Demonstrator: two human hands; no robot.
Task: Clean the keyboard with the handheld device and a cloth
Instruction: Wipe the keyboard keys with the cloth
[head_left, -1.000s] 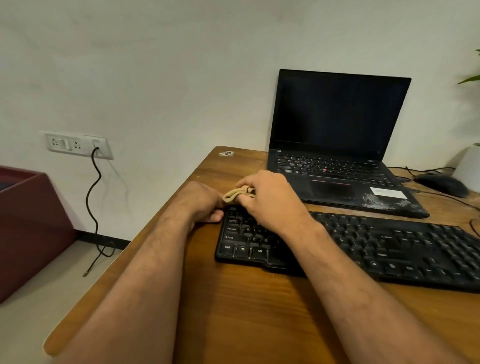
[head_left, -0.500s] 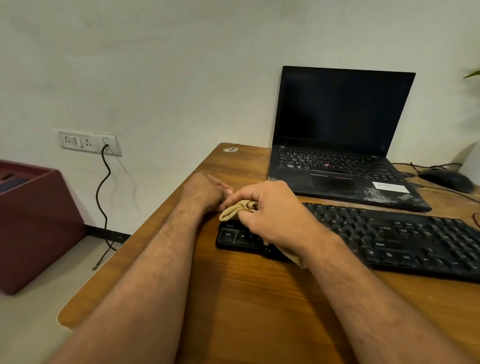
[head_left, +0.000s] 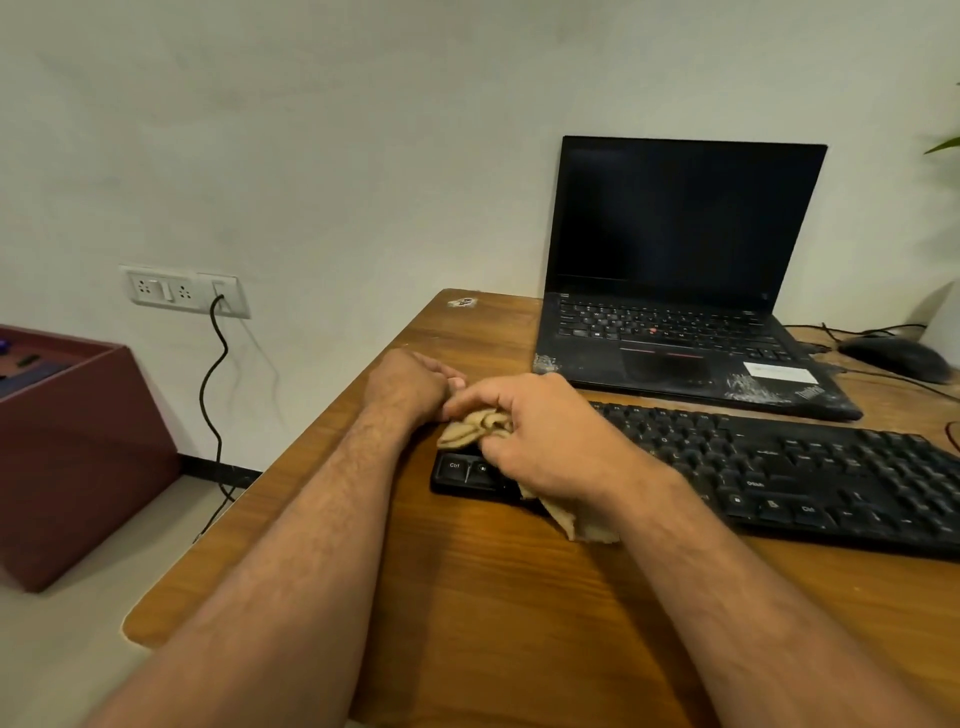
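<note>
A black keyboard (head_left: 779, 467) lies across the wooden desk (head_left: 467, 597). My right hand (head_left: 550, 436) grips a crumpled beige cloth (head_left: 475, 426) and presses it on the keyboard's left end; a loose corner of the cloth hangs out under my wrist onto the desk. My left hand (head_left: 408, 384) rests with curled fingers at the keyboard's top left corner, touching the cloth's edge; what lies under it is hidden. No handheld device is in view.
An open black laptop (head_left: 685, 291) stands behind the keyboard. A black mouse (head_left: 893, 356) with cables lies at the far right. A wall socket (head_left: 182, 291) with a black cord is left of the desk, above a maroon box (head_left: 78, 457) on the floor.
My right hand has dragged the cloth toward me over the keyboard's left keys, and more cloth now trails under my wrist. The left hand has stayed at the corner. The camera has shifted.
</note>
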